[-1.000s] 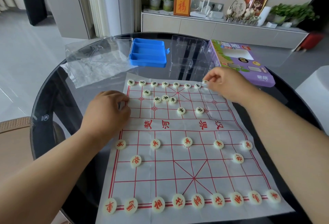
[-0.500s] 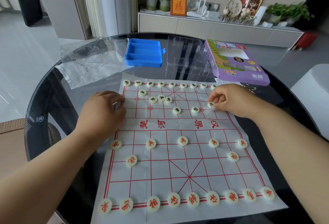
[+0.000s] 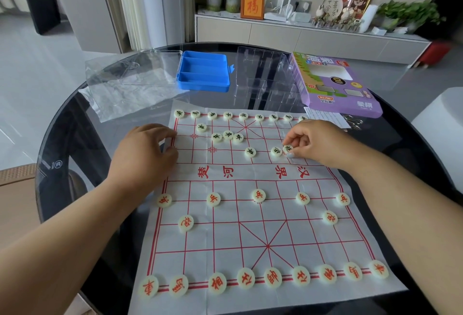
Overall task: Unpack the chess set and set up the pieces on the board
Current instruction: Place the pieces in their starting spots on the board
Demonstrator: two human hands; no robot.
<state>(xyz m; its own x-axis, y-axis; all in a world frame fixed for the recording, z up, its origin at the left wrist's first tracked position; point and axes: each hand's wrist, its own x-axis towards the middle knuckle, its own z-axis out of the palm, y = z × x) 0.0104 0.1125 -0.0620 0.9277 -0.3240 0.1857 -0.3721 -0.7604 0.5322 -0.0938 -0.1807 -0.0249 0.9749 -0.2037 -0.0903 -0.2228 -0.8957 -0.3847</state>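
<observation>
The right hand (image 3: pixel 318 143) has come nearer across the board (image 3: pixel 250 217) since a second ago, from the far row down to the third line, where its thumb and forefinger now pinch a black-marked piece (image 3: pixel 288 148). That piece sits on the board just right of another black piece (image 3: pixel 276 151), almost touching it. The left hand (image 3: pixel 144 151) has stayed at the board's far left edge, fingers curled onto the sheet; whether they hold anything I cannot tell.

The far row (image 3: pixel 240 115) holds black-marked pieces side by side along the edge line. A loose cluster of three (image 3: pixel 227 136) lies left of centre, with single pieces nearby. On the near half, five red pieces stand along one line (image 3: pixel 258 195), two red pieces sit one line nearer, and nine fill the near row (image 3: pixel 273 278).

Beyond the board on the glass table (image 3: pixel 60 144) lie a blue tray (image 3: pixel 203 71), a clear lid (image 3: pixel 147 69) to its left, clear plastic inserts (image 3: pixel 263 79) and a purple box (image 3: pixel 335 84) at far right.
</observation>
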